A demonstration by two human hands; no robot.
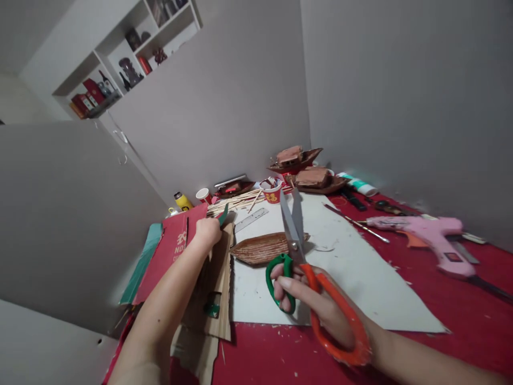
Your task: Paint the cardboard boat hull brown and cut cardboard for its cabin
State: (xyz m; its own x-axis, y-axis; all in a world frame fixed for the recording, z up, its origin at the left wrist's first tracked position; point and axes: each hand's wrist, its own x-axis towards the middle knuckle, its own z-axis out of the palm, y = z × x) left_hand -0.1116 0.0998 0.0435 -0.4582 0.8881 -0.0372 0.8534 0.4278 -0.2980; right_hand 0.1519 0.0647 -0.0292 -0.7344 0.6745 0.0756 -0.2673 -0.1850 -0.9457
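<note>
My right hand (320,310) holds large scissors (295,243) with one green and one orange handle, blades pointing up and slightly parted. My left hand (208,232) is closed at the upper part of a brown cardboard piece (218,289), beside a strip of green tape or card; what its fingers grip is hidden. Between the hands, a brown ribbed boat-shaped hull (260,249) lies on a white board (360,289), partly behind the scissors. A red printed cardboard sheet (160,267) is left of the left forearm.
Finished brown model boats (312,179) stand at the back, near a red cup (271,192), thin wooden sticks (240,200) and a ruler (251,219). A pink glue gun (436,235) and a brush (368,230) lie at right. A yellow bottle (183,201) stands back left.
</note>
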